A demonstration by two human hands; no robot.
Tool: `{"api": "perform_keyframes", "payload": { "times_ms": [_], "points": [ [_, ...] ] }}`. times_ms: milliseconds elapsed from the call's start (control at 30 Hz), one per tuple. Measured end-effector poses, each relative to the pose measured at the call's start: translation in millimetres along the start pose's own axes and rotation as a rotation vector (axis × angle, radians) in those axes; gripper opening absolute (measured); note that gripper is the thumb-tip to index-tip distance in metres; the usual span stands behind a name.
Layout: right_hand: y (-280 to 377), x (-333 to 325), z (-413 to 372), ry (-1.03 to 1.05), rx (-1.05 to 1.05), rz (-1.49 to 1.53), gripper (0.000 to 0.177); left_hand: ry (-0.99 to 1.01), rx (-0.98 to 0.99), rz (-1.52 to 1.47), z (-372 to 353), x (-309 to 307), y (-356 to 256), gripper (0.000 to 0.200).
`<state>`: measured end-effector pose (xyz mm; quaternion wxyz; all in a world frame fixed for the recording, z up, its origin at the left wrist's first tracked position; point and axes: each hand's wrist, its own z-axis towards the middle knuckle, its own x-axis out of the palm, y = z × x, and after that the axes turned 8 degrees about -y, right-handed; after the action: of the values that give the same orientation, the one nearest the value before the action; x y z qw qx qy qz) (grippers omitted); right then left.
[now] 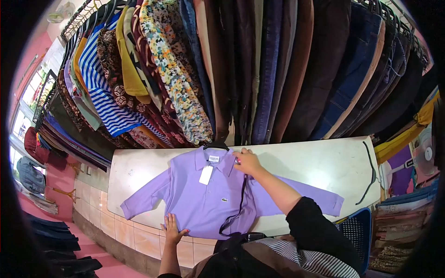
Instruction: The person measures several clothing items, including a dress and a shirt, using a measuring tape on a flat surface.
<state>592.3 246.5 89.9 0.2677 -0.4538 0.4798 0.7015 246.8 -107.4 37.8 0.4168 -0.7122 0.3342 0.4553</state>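
A lilac polo shirt (204, 194) lies flat, front up, on a white table (306, 162), with a black hanger (216, 145) in its collar and a white price tag (205, 175) at the neck. My right hand (246, 161) rests on the collar's right side, fingers pinched at the placket. My left hand (172, 230) lies flat on the shirt's lower hem, fingers spread. A black strap (239, 204) hangs from me across the shirt.
A packed rack of hanging shirts and trousers (241, 69) runs above the table. A loose black hanger (371, 173) lies at the table's right end. Folded cloth stacks (398, 222) and a blue basket (354, 229) stand at right.
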Motion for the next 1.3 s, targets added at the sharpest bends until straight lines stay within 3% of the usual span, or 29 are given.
{"api": "perform_keyframes", "payload": {
  "times_ms": [133,233,333,367,633,833,933,1000,1133,1167,1267,1300],
  "points": [
    [32,37,1,0.067,0.015,-0.094,0.049,-0.184,-0.143,-0.005,-12,5,8,0.095],
    [31,58,-12,0.069,0.109,-0.078,0.051,-0.369,-0.513,-0.007,-24,50,15,0.076],
    [30,50,-33,0.137,0.117,-0.045,0.052,-0.456,-0.611,-0.071,-19,57,-2,0.066],
    [30,44,-43,0.159,0.126,-0.023,0.053,-0.385,-0.741,-0.064,-10,48,-10,0.062],
    [31,21,-162,0.160,0.324,0.084,0.056,-0.400,-0.837,0.189,54,34,-7,0.067],
    [-20,0,-217,-0.037,0.546,0.104,0.052,-0.354,-0.564,0.161,132,24,-98,0.072],
    [-68,-23,-246,-0.146,0.716,0.064,0.049,-0.331,-0.301,0.109,158,26,-180,0.075],
    [-99,-54,-263,-0.182,0.842,0.091,0.048,-0.384,-0.124,0.081,178,62,-231,0.077],
    [-204,-82,-314,-0.371,0.984,-0.130,0.051,-0.113,0.364,-0.112,180,72,-347,0.074],
    [-232,-89,-328,-0.405,0.998,-0.116,0.052,0.010,0.496,-0.210,177,71,-360,0.069],
    [-288,-112,-351,-0.437,1.032,-0.211,0.053,-0.028,0.656,-0.781,146,58,-345,0.055],
    [-299,-116,-354,-0.441,1.025,-0.195,0.053,-0.163,0.638,-0.638,132,43,-322,0.052]
  ]
}}
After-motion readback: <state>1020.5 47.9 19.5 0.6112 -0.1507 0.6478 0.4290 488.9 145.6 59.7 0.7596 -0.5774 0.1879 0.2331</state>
